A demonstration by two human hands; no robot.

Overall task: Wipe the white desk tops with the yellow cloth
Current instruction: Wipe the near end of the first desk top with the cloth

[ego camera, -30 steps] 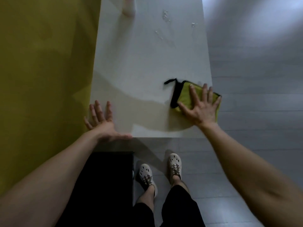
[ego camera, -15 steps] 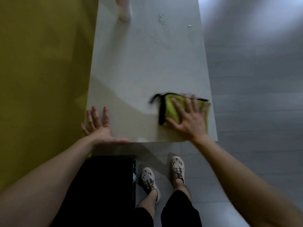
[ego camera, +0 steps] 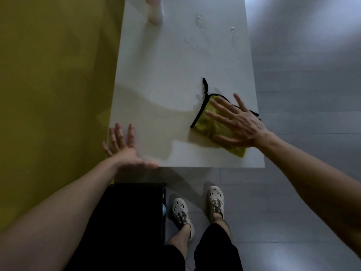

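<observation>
The right hand [ego camera: 237,125] lies flat on the yellow cloth [ego camera: 207,120]; wet drops [ego camera: 200,18] sit farther up the counter [ego camera: 166,75].

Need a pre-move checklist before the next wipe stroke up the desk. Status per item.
1. Cloth contact: ok. The right hand lies flat, fingers spread, on the yellow cloth with black edging.
2. Cloth fully on the white desk top: cannot tell. Its right corner sits at the desk's right edge.
3. Stroke path clear of the left hand: ok. It rests open at the near left corner.
4. Far end wiped: not ok. Droplets lie there.
5. Far end free for a full-width stroke: not ok. A pale pink object stands left of the droplets.
</observation>
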